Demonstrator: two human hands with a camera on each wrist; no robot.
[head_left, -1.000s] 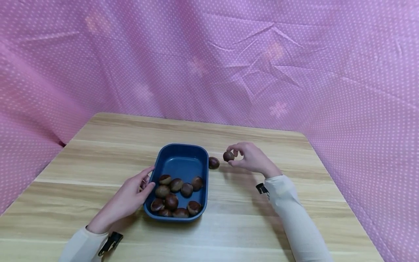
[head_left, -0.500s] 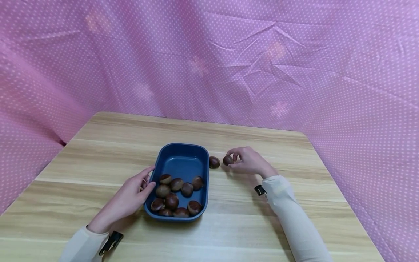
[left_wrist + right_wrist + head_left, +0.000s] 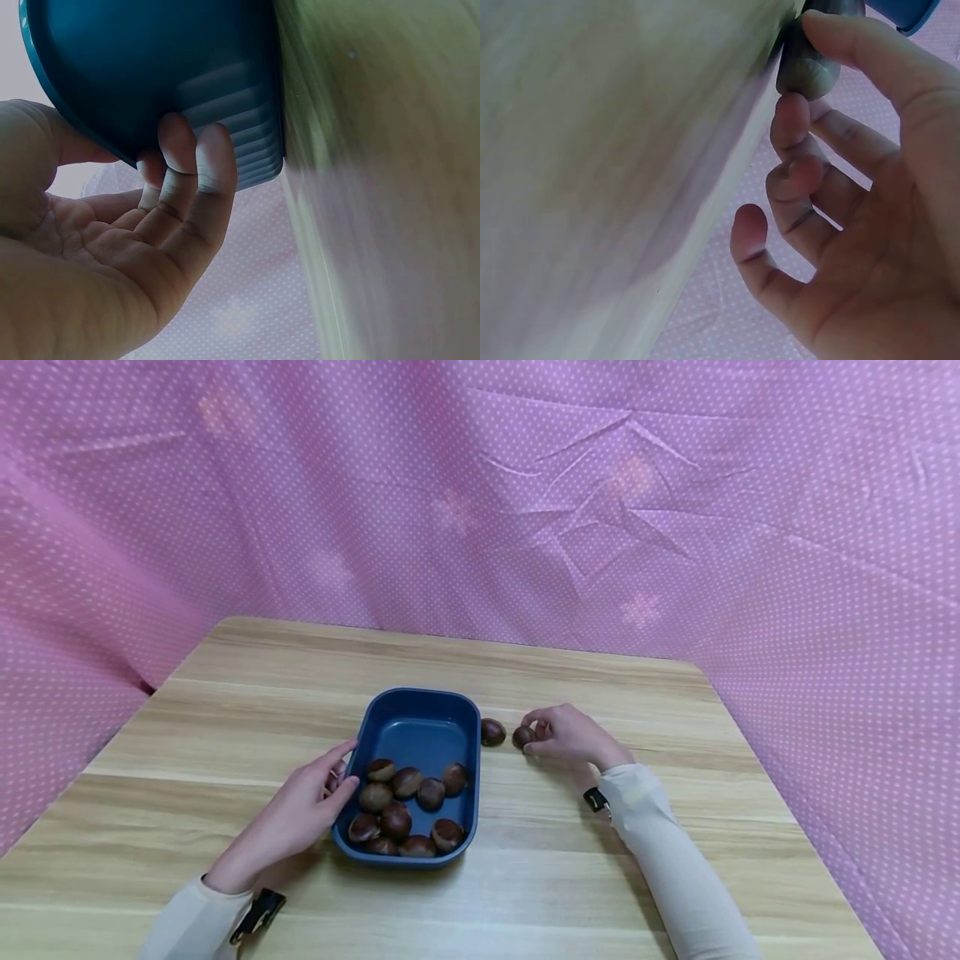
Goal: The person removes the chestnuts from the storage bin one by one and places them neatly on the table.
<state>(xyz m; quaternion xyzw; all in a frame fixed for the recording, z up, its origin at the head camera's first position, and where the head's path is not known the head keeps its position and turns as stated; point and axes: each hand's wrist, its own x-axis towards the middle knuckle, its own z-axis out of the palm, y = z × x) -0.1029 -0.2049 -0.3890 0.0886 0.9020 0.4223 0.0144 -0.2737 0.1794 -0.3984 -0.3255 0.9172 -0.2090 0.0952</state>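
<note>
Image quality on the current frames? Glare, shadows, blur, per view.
Head: fairly clear, pale sheen on the near part of the table, soft shadow beside the right sleeve; left wrist: dim, light catching the ribbed side of the blue box, wood grain smeared; right wrist: hazy, table blurred, dark shadow beside the pinched chestnut.

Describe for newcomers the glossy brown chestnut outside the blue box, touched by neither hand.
On the pale wood-grain table stands a blue rectangular box. In the head view, beside its right wall, lies a glossy brown oval chestnut. Unlike the other chestnuts, it is neither in the box nor pinched by the bare right hand.
</note>
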